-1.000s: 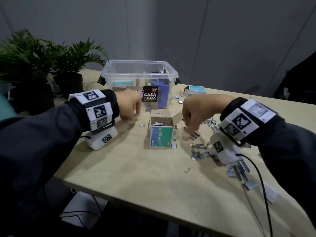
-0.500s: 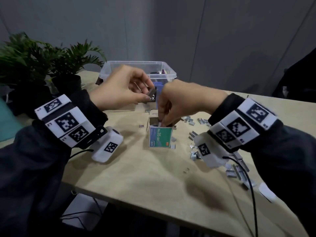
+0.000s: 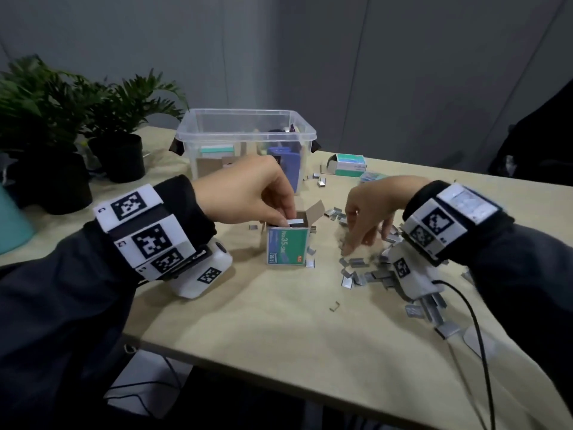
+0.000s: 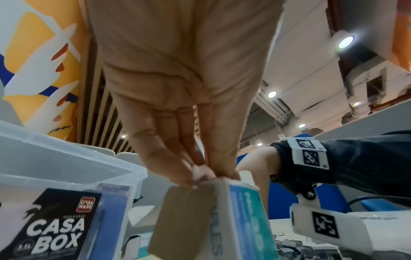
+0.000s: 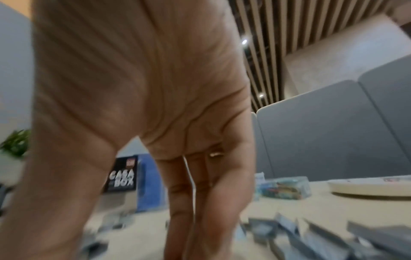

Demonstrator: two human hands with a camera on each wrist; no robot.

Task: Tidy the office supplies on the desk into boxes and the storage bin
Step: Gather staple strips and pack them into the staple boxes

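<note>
Left hand (image 3: 248,193) over the open top of the small green staple box (image 3: 288,248), fingertips (image 4: 200,173) pinched together at the box mouth on a strip of staples (image 3: 296,223) lying across the opening. Box upright on the desk (image 3: 248,321), mid-scene, cardboard flap (image 3: 314,209) tipped up on its far right corner. Right hand (image 3: 369,212) just right of the box, fingers pointing down into the loose staple pile (image 3: 366,271); fingers fairly straight in the right wrist view, tips blurred, so cannot tell if anything is gripped. Pile spread from right of the box toward the near right desk edge, a few stray staples against the box base and one single staple (image 3: 335,305) nearer. Clear storage bin (image 3: 248,119) on the far side behind the box, CASA BOX label (image 4: 55,227) on its front, blue item (image 3: 286,166) and other boxes inside. Second green box (image 3: 348,164) lying open on the far right of the bin. Potted plants (image 3: 124,119) far left.
</note>
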